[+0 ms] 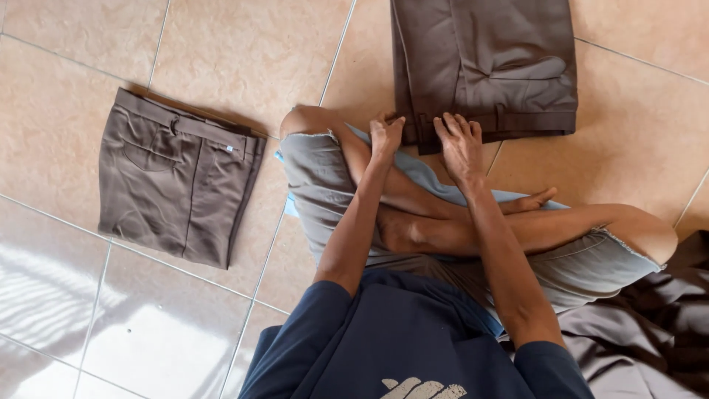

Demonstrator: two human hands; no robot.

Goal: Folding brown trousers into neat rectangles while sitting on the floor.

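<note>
head view: you sit cross-legged on the tiled floor (244, 52), both arms stretched toward 12 o'clock. your left hand (386, 135) and right hand (459, 144) rest side by side, a small gap between them, on the near edge of the folded trousers (487, 66). the left hand's fingers are curled onto the hem corner; the right hand lies flatter, fingers spread over the waistband end. neither is plainly clamped: you press more than pinch, as far as the picture shows. the trousers lie dead ahead at 12 o'clock, long axis running from 12 to 6, waistband end toward you. both hands reach it equally. a second folded pair (177, 185) lies well apart at 9 o'clock, waistband toward 12. loose dark cloth (650, 332) is heaped at 4 o'clock beside your knee.
</note>
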